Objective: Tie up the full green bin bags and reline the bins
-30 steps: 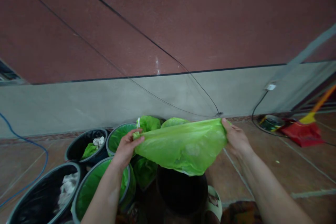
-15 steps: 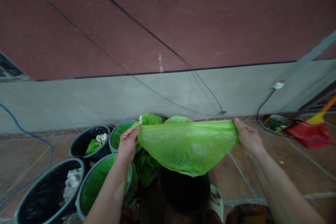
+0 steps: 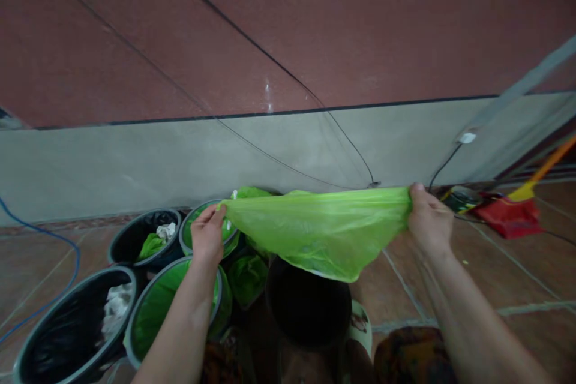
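A light green plastic bag (image 3: 315, 228) is stretched sideways between my two hands, its top edge pulled nearly straight and its lower part sagging. My left hand (image 3: 207, 233) pinches the left end of that edge. Closed round the right corner is my right hand (image 3: 429, 219). Below the bag stands a dark bin (image 3: 308, 312), its mouth partly covered from view by the hanging plastic. A green-lined bin (image 3: 153, 312) is beneath my left forearm, which hides part of it.
Black-lined bins (image 3: 74, 330) (image 3: 144, 237) with white crumpled material stand left. More green bags (image 3: 246, 279) lie behind. A blue hose (image 3: 74, 258) crosses the tiles. Right are a red dustpan (image 3: 510, 216) and a black cable (image 3: 443, 168). A wall (image 3: 288, 150) runs behind.
My hands have moved farther apart, drawing the bag's top edge wider. The bag's lower part has lifted a little off the dark bin's mouth. The view has shifted slightly.
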The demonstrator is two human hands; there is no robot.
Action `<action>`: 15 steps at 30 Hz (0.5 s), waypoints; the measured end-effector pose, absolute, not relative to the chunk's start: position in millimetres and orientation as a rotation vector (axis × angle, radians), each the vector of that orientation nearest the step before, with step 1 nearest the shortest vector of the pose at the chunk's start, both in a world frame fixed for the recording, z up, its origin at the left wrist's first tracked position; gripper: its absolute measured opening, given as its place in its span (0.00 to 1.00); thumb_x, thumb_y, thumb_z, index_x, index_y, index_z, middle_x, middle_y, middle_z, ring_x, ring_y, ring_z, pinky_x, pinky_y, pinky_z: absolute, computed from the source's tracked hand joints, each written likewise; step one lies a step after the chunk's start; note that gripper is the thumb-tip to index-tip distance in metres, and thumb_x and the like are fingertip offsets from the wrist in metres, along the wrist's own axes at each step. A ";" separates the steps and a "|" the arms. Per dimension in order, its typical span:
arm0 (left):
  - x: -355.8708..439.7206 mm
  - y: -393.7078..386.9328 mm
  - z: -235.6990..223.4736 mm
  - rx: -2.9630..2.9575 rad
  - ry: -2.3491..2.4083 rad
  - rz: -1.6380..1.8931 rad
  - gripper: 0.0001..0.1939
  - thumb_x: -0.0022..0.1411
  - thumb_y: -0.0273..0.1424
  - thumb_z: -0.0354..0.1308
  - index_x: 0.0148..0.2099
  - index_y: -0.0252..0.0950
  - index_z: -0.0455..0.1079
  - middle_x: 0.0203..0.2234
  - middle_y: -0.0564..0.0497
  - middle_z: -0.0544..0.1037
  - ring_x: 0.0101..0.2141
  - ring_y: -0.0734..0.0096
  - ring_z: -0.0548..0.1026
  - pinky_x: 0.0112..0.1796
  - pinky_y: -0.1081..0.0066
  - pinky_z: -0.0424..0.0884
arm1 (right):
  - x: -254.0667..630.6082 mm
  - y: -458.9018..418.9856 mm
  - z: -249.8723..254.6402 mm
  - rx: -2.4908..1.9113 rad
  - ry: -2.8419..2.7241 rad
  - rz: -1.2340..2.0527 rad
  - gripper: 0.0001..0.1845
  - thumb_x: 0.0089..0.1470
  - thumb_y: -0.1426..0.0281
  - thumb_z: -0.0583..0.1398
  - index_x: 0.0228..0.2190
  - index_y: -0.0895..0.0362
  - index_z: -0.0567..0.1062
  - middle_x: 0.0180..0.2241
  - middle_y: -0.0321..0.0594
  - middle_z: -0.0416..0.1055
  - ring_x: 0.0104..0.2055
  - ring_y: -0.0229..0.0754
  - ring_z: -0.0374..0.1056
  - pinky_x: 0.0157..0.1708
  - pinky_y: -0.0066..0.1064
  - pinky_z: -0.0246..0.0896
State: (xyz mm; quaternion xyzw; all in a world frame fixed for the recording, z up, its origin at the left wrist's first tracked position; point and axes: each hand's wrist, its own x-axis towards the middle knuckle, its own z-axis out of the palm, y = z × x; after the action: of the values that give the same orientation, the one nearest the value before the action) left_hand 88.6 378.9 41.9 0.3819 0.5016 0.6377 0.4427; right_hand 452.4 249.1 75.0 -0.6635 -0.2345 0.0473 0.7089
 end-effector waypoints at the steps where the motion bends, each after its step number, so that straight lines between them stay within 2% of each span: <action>1: 87.0 378.7 41.7 1.052 1.343 1.655 0.16 0.45 0.36 0.66 0.38 0.34 0.74 0.36 0.49 0.78 0.38 0.66 0.75 0.44 0.65 0.69 | 442.0 244.5 82.0 -1.458 -0.564 0.062 0.23 0.52 0.52 0.60 0.18 0.57 0.67 0.17 0.30 0.54 0.21 0.32 0.49 0.20 0.27 0.45; 4: 89.8 360.0 50.4 1.607 1.443 1.747 0.27 0.49 0.34 0.64 0.53 0.38 0.70 0.52 0.45 0.72 0.52 0.59 0.70 0.55 0.59 0.64 | 394.8 228.6 94.6 -1.431 -0.819 0.039 0.24 0.56 0.54 0.58 0.16 0.56 0.64 0.17 0.30 0.52 0.21 0.32 0.48 0.19 0.27 0.44; 6: 101.1 333.4 59.7 2.070 1.178 1.519 0.36 0.51 0.34 0.63 0.63 0.41 0.61 0.61 0.43 0.64 0.60 0.54 0.62 0.60 0.55 0.57 | 356.2 218.9 93.3 -1.375 -1.120 0.176 0.24 0.59 0.57 0.57 0.17 0.56 0.64 0.17 0.30 0.54 0.20 0.32 0.50 0.19 0.25 0.46; 8: 116.6 305.2 65.2 2.347 0.914 1.161 0.43 0.51 0.33 0.63 0.68 0.41 0.53 0.64 0.41 0.60 0.63 0.52 0.59 0.62 0.52 0.53 | 320.9 211.9 87.6 -1.277 -1.481 0.313 0.23 0.60 0.61 0.56 0.17 0.56 0.65 0.17 0.31 0.57 0.21 0.31 0.53 0.22 0.25 0.50; 10: 129.0 286.2 64.5 2.444 0.749 0.983 0.41 0.53 0.30 0.61 0.68 0.42 0.52 0.58 0.43 0.69 0.59 0.55 0.66 0.63 0.49 0.47 | 297.4 208.4 82.3 -1.131 -1.727 0.422 0.20 0.62 0.63 0.56 0.20 0.56 0.70 0.18 0.32 0.63 0.23 0.32 0.59 0.26 0.25 0.55; 11: 132.3 282.2 62.6 2.455 0.680 0.927 0.38 0.53 0.30 0.62 0.66 0.42 0.57 0.52 0.45 0.75 0.53 0.58 0.71 0.64 0.49 0.46 | 292.4 208.2 80.7 -1.051 -1.813 0.459 0.17 0.62 0.63 0.56 0.23 0.55 0.73 0.20 0.33 0.67 0.25 0.33 0.62 0.29 0.26 0.58; 13: 131.8 284.3 57.8 2.438 0.645 0.900 0.26 0.54 0.31 0.62 0.56 0.43 0.69 0.40 0.50 0.80 0.43 0.63 0.77 0.63 0.49 0.45 | 297.8 212.0 78.8 -0.976 -1.858 0.497 0.13 0.61 0.62 0.56 0.31 0.54 0.77 0.27 0.36 0.74 0.32 0.37 0.69 0.36 0.29 0.63; 15: 124.1 294.1 53.9 2.389 0.708 0.946 0.15 0.55 0.31 0.62 0.47 0.43 0.75 0.35 0.52 0.81 0.38 0.65 0.78 0.62 0.51 0.49 | 321.6 222.1 75.1 -1.131 -1.708 0.452 0.13 0.62 0.61 0.55 0.38 0.52 0.77 0.37 0.40 0.77 0.41 0.41 0.71 0.44 0.34 0.65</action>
State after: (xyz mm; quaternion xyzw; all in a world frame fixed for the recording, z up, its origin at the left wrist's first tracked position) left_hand 124.1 294.1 53.9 0.8711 0.2582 0.3449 0.2359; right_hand 321.6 222.1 75.1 -0.4673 -0.7058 0.1868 0.4986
